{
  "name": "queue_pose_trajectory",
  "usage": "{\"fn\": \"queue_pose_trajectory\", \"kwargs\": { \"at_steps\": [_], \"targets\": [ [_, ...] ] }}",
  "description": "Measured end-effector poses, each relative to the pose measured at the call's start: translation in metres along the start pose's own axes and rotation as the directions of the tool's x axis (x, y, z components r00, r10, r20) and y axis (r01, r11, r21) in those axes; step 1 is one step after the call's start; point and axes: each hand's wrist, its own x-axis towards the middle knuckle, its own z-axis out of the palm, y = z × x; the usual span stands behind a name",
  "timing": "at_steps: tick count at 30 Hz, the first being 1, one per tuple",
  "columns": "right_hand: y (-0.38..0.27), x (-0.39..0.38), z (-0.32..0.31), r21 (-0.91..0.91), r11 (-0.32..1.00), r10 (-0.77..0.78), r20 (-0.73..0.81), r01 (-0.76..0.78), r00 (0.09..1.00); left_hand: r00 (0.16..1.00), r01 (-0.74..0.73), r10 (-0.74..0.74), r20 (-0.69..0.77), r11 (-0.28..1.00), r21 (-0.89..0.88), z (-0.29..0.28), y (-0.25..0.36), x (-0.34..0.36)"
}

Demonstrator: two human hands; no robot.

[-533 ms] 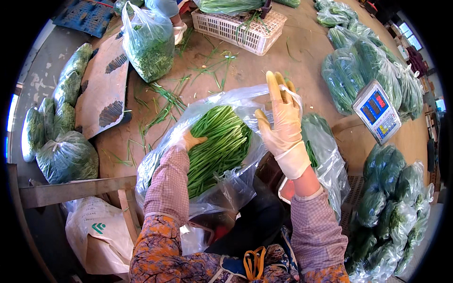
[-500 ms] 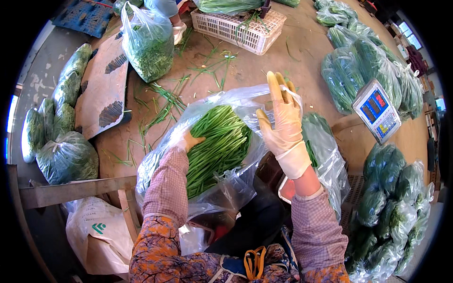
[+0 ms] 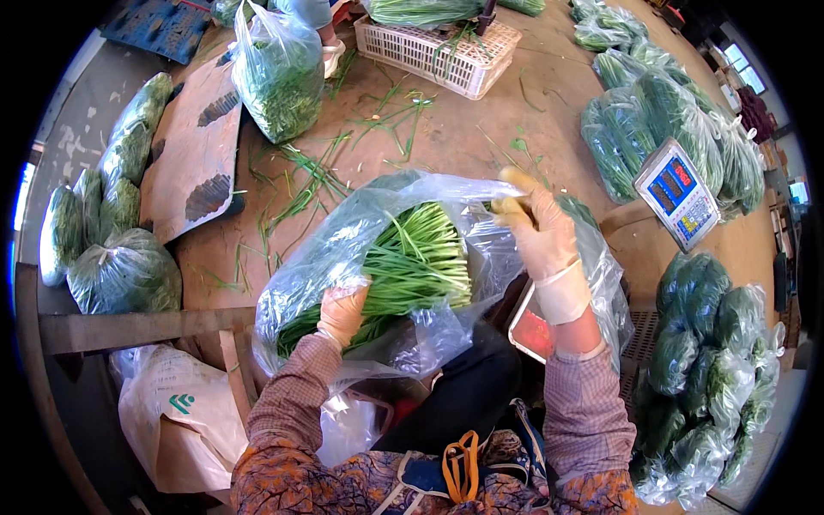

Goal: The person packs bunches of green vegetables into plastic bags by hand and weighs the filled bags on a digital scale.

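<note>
Two gloved hands work at a clear plastic bag (image 3: 313, 249) above the person's lap, and inside it, near its mouth, we see a bunch of green chives (image 3: 421, 266) lying on its side, pale cut ends toward the right. The left hand (image 3: 343, 313) rests against the leaves at the bunch's left, thumb lying along them; its other fingers are mostly hidden, so we cannot tell how firmly it grips. The right hand (image 3: 542, 227) has its fingers bent in toward the thumb, pinching the upper right edge of the bag's mouth.

Beyond the bag we find loose green stems (image 3: 300, 172) strewn over a brown floor (image 3: 481, 142), and farther off a white slatted crate (image 3: 412, 56). To our right a digital scale display (image 3: 678, 193) tilts above a heap of filled bags (image 3: 712, 378); at left sits a knotted bag (image 3: 124, 273) of greens.
</note>
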Motion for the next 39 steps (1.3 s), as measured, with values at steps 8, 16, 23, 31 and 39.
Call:
{"fn": "queue_pose_trajectory", "kwargs": {
  "at_steps": [8, 16, 23, 31, 39],
  "targets": [
    [0.053, -0.04, 0.089, -0.356, 0.554, -0.316, 0.747, 0.753, 0.585, 0.993, 0.018, -0.012, -0.121, 0.999, 0.046, 0.004, 0.018, -0.016],
    [0.079, -0.063, 0.113, -0.824, 0.093, 0.521, 0.519, 0.559, 0.678, 0.996, 0.084, -0.084, -0.017, 0.996, -0.001, -0.01, 0.016, -0.037],
    [0.146, -0.079, 0.098, -0.817, -0.097, -0.211, 0.574, 0.568, 0.791, 0.975, 0.205, -0.212, -0.074, 0.975, -0.087, -0.033, 0.055, -0.046],
    [0.015, -0.052, 0.093, -0.726, 0.541, 0.152, 0.581, 0.424, 0.8, 0.973, -0.08, -0.084, -0.216, 0.754, -0.652, -0.065, 0.146, -0.077],
    [-0.013, -0.072, 0.096, -0.62, 0.751, -0.096, 0.241, 0.23, 0.966, 0.91, 0.298, -0.12, 0.397, -0.477, -0.827, -0.067, 0.145, -0.065]
  ]
}}
